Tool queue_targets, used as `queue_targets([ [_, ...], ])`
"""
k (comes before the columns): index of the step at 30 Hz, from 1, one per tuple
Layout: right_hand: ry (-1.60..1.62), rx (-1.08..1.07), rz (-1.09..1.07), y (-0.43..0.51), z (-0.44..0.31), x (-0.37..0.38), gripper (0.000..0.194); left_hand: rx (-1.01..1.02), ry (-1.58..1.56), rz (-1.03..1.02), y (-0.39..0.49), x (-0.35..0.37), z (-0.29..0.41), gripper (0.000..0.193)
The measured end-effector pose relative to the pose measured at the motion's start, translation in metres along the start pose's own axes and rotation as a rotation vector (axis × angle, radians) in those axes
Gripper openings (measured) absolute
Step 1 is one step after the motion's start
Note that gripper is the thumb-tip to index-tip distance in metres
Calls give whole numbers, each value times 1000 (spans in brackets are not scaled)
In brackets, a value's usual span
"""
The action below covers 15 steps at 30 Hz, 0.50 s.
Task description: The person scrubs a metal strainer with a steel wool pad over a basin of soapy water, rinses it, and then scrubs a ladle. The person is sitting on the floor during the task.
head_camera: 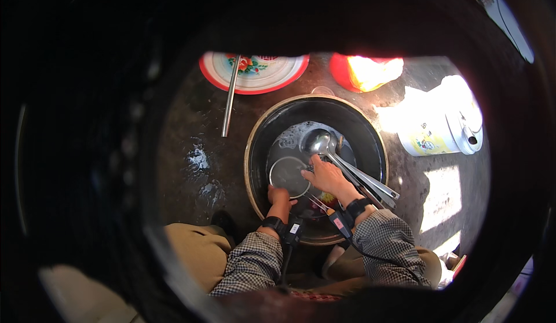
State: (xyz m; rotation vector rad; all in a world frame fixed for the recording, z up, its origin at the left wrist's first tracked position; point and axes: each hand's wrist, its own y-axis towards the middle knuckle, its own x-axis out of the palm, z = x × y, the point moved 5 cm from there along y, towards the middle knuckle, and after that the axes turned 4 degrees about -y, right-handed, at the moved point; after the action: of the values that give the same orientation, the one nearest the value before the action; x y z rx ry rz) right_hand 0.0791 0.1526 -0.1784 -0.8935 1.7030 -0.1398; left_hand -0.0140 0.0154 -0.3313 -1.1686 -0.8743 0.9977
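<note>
A round strainer [289, 178] with a pale rim, greyish inside, is low in a dark basin [250, 149] with a tan rim. My left hand [279, 197] grips the strainer's near left edge. My right hand [325, 176] is at its right edge, fingers bent inward; whether they hold anything is hidden. A twin-wire handle [319, 202] slants from the strainer toward my right wrist. Soapy water [295, 134] lies in the basin. Metal ladles [319, 141] rest there beyond my right hand, their handles [378, 185] crossing the right rim.
Beyond the basin lie a floral red-rimmed tray [269, 82] with a metal tube [230, 105] across it, and a red bag [362, 73]. A small clear lid [322, 91] is by the far rim. At right, a white container [428, 136] lies sideways. Wet splashes [198, 158] mark the floor.
</note>
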Motion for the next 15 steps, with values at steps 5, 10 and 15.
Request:
queue_targets([
  [5, -253, -454, 191, 21, -38, 40, 49, -51, 2, -23, -17, 6, 2, 38],
  [10, -254, -394, -138, 31, -18, 79, 46, -213, -175, -220, -18, 14, 2, 57],
  [15, -331, -155, -57, 49, -7, 76, 49, -284, -181, -277, -26, 17, 4, 78],
])
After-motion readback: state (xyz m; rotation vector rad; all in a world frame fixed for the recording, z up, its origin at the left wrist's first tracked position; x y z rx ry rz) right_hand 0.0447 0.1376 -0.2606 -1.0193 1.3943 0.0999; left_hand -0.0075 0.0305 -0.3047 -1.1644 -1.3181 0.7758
